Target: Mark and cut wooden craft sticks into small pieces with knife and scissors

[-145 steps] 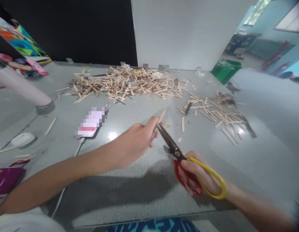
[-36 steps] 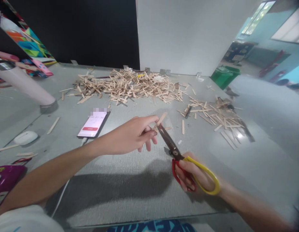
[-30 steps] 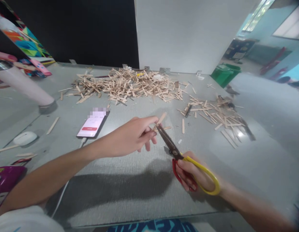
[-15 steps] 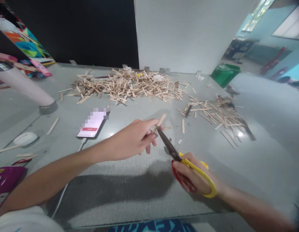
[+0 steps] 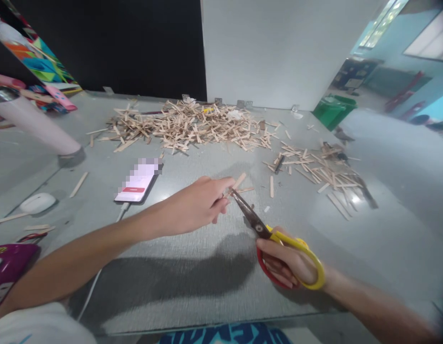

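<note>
A: Head view: what does each hand hold?

B: The left hand (image 5: 203, 203) pinches a slim, flat stick of pale wood (image 5: 239, 180) between thumb and forefinger, above a glossy grey table (image 5: 178, 277); the stick slants away to the right. The right hand (image 5: 284, 255) is curled round the handles of dark-bladed metal scissors with red and yellow grips (image 5: 255, 222)

A: And the blades?

B: Tips at the left hand's fingertips, close by the stick; whether they touch it cannot be told

A: What lies about them?

B: Beyond, a broad heap of pale wooden sticks (image 5: 196, 126), before an upright black panel (image 5: 117, 43) and a pale grey panel (image 5: 271, 48). To the right, a smaller, looser scatter of wooden pieces (image 5: 321, 165). To the left, a dark-edged smartphone with a lit screen (image 5: 133, 186), a white cable (image 5: 94, 282) at its near end, and a pale pink cylindrical bottle (image 5: 38, 126)
</note>
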Demonstrator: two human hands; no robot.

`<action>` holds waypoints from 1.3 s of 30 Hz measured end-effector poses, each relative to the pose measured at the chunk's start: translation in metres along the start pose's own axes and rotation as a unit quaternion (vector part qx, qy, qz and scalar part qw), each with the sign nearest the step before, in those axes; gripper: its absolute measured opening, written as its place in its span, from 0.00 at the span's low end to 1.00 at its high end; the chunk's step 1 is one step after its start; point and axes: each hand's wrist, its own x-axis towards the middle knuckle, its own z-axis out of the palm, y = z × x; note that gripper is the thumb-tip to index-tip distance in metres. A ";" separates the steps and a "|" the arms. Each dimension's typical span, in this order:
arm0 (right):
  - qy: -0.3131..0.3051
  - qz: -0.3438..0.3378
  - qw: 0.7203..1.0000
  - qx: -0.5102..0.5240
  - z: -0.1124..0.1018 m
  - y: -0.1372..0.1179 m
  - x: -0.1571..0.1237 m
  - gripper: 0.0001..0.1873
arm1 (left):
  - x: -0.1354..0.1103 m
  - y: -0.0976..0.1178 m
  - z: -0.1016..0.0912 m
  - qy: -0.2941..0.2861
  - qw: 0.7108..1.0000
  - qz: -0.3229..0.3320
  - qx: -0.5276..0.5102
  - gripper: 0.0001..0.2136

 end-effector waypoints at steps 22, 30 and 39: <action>-0.005 -0.057 0.998 -0.041 -0.004 -0.009 0.000 0.39 | 0.015 0.000 -0.001 0.091 0.974 0.070 -0.194 0.17; -0.030 -0.018 0.999 0.033 -0.003 -0.005 0.002 0.38 | 0.013 -0.002 -0.008 0.076 0.979 0.087 -0.168 0.16; -0.030 -0.009 0.998 0.047 -0.003 -0.003 0.005 0.39 | 0.014 -0.009 -0.016 -0.004 0.973 0.083 -0.217 0.15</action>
